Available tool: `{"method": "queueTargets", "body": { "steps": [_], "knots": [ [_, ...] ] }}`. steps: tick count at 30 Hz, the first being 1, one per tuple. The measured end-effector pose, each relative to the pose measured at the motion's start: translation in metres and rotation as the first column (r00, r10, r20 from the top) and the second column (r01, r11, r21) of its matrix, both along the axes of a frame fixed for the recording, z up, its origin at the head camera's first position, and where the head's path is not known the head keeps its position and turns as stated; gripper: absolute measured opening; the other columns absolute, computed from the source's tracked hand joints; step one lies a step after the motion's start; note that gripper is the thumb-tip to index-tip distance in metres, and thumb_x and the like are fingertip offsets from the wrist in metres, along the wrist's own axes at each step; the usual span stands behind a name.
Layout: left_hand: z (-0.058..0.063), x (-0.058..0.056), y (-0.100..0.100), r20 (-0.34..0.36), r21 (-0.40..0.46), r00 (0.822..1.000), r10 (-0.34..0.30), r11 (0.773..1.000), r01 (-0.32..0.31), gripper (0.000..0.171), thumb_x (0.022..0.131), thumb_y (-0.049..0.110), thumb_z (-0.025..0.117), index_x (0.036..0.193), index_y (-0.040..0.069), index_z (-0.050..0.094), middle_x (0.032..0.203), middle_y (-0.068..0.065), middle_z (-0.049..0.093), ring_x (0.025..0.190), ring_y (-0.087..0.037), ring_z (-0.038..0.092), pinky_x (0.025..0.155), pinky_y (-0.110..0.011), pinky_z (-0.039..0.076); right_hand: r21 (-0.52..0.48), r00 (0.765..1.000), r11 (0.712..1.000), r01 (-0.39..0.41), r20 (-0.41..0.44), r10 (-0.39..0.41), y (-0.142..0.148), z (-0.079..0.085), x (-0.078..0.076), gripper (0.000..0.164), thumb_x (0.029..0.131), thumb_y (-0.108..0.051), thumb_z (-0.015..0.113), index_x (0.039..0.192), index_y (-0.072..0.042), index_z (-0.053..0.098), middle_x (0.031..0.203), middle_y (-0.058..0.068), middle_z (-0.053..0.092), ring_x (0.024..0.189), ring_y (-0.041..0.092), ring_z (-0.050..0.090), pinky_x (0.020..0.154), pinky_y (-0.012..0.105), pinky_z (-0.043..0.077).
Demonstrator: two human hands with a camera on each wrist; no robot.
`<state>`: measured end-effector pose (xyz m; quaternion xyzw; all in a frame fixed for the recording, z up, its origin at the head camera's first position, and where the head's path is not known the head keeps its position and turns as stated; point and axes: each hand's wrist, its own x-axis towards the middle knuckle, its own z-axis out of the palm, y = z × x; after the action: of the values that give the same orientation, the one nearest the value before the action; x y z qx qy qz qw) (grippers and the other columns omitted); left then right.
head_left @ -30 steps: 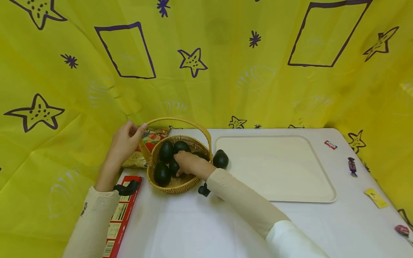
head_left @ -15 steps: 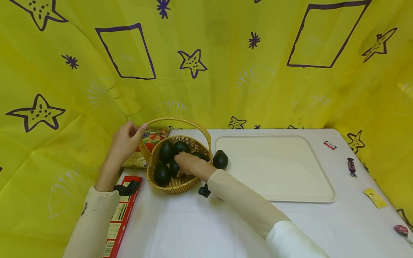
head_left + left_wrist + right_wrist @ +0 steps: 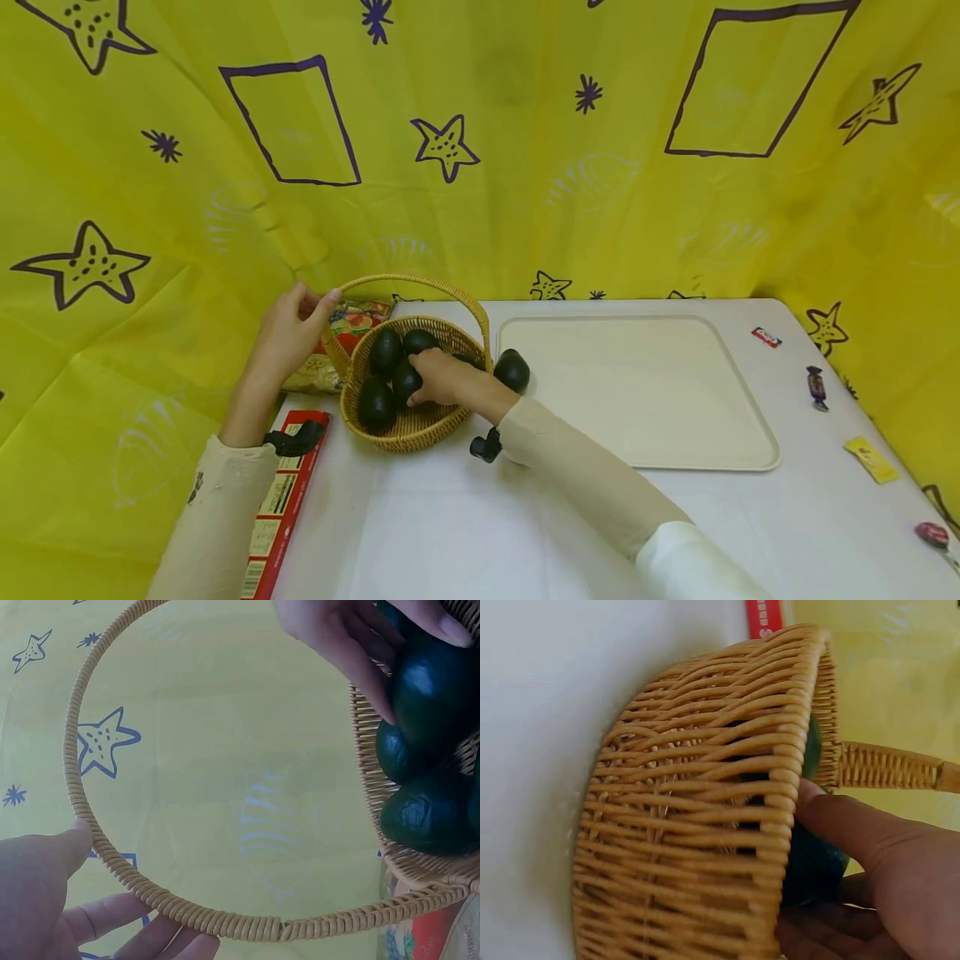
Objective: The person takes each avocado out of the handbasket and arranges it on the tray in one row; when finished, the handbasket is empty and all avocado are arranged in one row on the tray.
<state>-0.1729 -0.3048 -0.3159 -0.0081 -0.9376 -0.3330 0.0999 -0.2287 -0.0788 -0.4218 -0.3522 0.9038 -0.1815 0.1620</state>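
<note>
My left hand (image 3: 288, 333) holds the arched handle (image 3: 446, 288) of a yellow wicker basket (image 3: 408, 439) near its left end. In the left wrist view the thumb lies on one side of the handle (image 3: 247, 928) and the fingers curl behind it. My right hand (image 3: 448, 382) reaches inside the basket and grips a dark green avocado (image 3: 406, 381) between thumb and fingers. Several other avocados (image 3: 377, 406) lie around it in the basket. In the right wrist view the woven wall (image 3: 697, 802) partly hides the gripped avocado (image 3: 814, 866) and the fingertips.
One avocado (image 3: 513, 371) sits outside the basket, at the left edge of a cream tray (image 3: 637, 392). Left of the basket are a colourful food packet (image 3: 318, 372) and a long red box (image 3: 285, 500). Small wrapped sweets (image 3: 817, 388) lie along the table's right side.
My right hand and the avocado in it have risen slightly, with the forearm shifting a little to the right. The left hand stays on the handle.
</note>
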Motion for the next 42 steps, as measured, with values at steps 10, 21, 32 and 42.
{"method": "queueTargets", "body": {
  "steps": [10,21,32,42],
  "knots": [
    [0.000,-0.001,0.001,0.002,0.006,1.000,0.003,1.000,-0.003,0.062,0.109,0.060,0.044,0.115,-0.001,0.056,0.119,-0.025,0.062,0.109,-0.042,0.059,0.087,-0.055,0.048,-0.166,1.000,0.986,-0.014,-0.027,0.010,0.036,0.009,0.012,0.082,0.098,-0.029,0.078,0.159,0.008,0.037,0.161,0.022,0.046,0.149,0.033,0.047,0.119,0.039,0.042],
    [0.000,-0.001,0.001,0.001,-0.001,1.000,0.006,1.000,-0.006,0.061,0.109,0.060,0.045,0.114,0.001,0.056,0.117,-0.023,0.062,0.105,-0.040,0.059,0.085,-0.053,0.047,-0.345,1.000,0.939,-0.003,0.013,0.008,0.080,0.017,0.035,0.084,0.097,-0.028,0.080,0.161,0.004,0.036,0.165,0.018,0.042,0.153,0.032,0.041,0.120,0.043,0.040],
    [0.000,-0.001,-0.001,-0.008,-0.008,1.000,0.015,1.000,-0.015,0.059,0.109,0.058,0.045,0.113,0.000,0.056,0.116,-0.023,0.063,0.104,-0.039,0.060,0.084,-0.050,0.047,-0.400,0.997,0.916,0.038,-0.049,-0.062,0.141,0.017,0.058,0.082,0.095,-0.027,0.083,0.159,0.002,0.041,0.162,0.017,0.046,0.149,0.033,0.047,0.117,0.046,0.044],
    [-0.001,0.000,0.000,0.006,0.002,1.000,0.018,1.000,-0.018,0.060,0.109,0.059,0.046,0.113,0.001,0.056,0.119,-0.023,0.063,0.108,-0.040,0.059,0.088,-0.053,0.048,-0.434,0.980,0.893,0.118,-0.096,-0.176,0.195,0.004,0.065,0.083,0.094,-0.030,0.083,0.160,-0.002,0.042,0.162,0.017,0.047,0.149,0.036,0.046,0.118,0.053,0.040]
  ]
}}
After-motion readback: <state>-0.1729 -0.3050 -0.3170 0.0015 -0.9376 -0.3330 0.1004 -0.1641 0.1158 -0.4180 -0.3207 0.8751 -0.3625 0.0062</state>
